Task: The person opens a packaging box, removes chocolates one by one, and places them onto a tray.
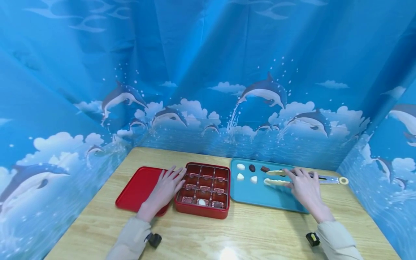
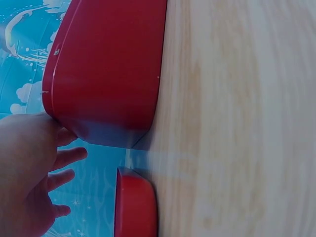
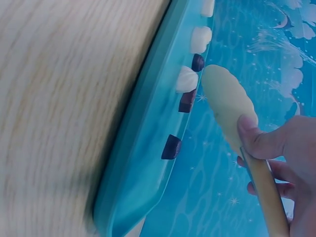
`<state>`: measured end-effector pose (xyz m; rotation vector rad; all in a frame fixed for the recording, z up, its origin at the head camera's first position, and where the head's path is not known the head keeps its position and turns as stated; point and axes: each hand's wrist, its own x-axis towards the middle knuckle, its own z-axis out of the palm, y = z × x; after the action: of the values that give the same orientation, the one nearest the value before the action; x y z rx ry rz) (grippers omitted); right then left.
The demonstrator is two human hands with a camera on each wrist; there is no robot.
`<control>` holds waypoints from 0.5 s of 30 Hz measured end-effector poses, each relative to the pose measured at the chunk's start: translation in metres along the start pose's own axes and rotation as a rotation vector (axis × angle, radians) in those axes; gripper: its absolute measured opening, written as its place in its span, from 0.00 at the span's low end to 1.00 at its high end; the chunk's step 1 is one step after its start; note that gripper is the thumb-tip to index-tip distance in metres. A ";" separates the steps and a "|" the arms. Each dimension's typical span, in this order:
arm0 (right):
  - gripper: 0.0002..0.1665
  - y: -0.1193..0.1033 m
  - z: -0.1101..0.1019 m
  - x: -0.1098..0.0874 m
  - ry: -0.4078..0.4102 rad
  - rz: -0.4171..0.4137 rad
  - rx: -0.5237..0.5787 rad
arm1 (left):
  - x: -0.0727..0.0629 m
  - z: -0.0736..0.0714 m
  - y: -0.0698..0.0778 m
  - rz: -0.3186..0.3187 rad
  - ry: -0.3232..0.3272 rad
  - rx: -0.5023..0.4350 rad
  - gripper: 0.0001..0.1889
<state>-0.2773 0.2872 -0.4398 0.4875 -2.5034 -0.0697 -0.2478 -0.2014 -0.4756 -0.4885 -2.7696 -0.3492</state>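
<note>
My right hand (image 1: 305,187) grips a pair of tongs (image 1: 276,182) with cream scalloped tips, held apart above the blue tray (image 1: 260,196). White and dark chocolates lie on that tray, among them a white one (image 1: 241,166), an oval dark one (image 1: 251,168) and a square brown one (image 1: 264,169). In the right wrist view another dark chocolate (image 3: 171,147) sits nearer the tray's end. My left hand (image 1: 165,189) rests at the left rim of a red box (image 1: 201,212), fingers extended. The box's compartments hold a white chocolate (image 1: 202,202) and a dark chocolate (image 1: 217,204) in the front row.
A red lid (image 1: 139,186) lies left of the box, partly under my left forearm. All of it stands on a light wooden table (image 1: 195,238). A blue dolphin-print curtain (image 1: 208,72) hangs behind the table and along both sides.
</note>
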 end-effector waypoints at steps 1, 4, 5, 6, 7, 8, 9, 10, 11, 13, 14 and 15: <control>0.30 0.000 -0.001 0.000 0.013 0.002 0.008 | 0.000 0.000 0.000 0.001 0.002 0.000 0.28; 0.31 -0.002 -0.004 0.001 0.041 0.001 0.026 | 0.000 0.000 0.000 -0.002 0.002 0.000 0.28; 0.32 -0.003 -0.006 0.002 0.048 -0.003 0.031 | 0.000 0.000 0.000 -0.002 0.003 0.000 0.28; 0.32 -0.004 -0.007 0.002 0.055 -0.008 0.037 | 0.000 0.000 0.000 -0.002 0.004 -0.001 0.29; 0.32 -0.005 -0.008 0.003 0.062 -0.014 0.043 | 0.000 0.000 0.001 -0.003 0.004 0.000 0.28; 0.32 -0.007 -0.009 0.004 0.070 -0.021 0.048 | 0.000 0.000 0.001 -0.003 0.004 0.000 0.28; 0.33 -0.009 -0.011 0.005 0.079 -0.027 0.054 | 0.000 0.000 0.001 -0.002 0.004 -0.001 0.28; 0.33 -0.011 -0.012 0.006 0.086 -0.034 0.058 | 0.000 0.000 0.001 -0.002 0.003 -0.002 0.28; 0.33 -0.013 -0.013 0.007 0.093 -0.039 0.063 | 0.000 0.000 0.001 -0.003 0.003 -0.004 0.28; 0.34 -0.019 -0.017 0.010 0.104 -0.052 0.068 | 0.000 0.000 0.001 -0.004 0.002 -0.012 0.28; 0.34 -0.022 -0.018 0.011 0.107 -0.057 0.070 | 0.000 0.000 0.001 -0.005 0.003 -0.017 0.29; 0.34 -0.025 -0.020 0.013 0.108 -0.062 0.072 | 0.000 0.000 0.001 -0.005 0.004 -0.020 0.29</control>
<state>-0.2677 0.2606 -0.4203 0.5836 -2.3913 0.0229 -0.2475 -0.2004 -0.4751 -0.4854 -2.7669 -0.3797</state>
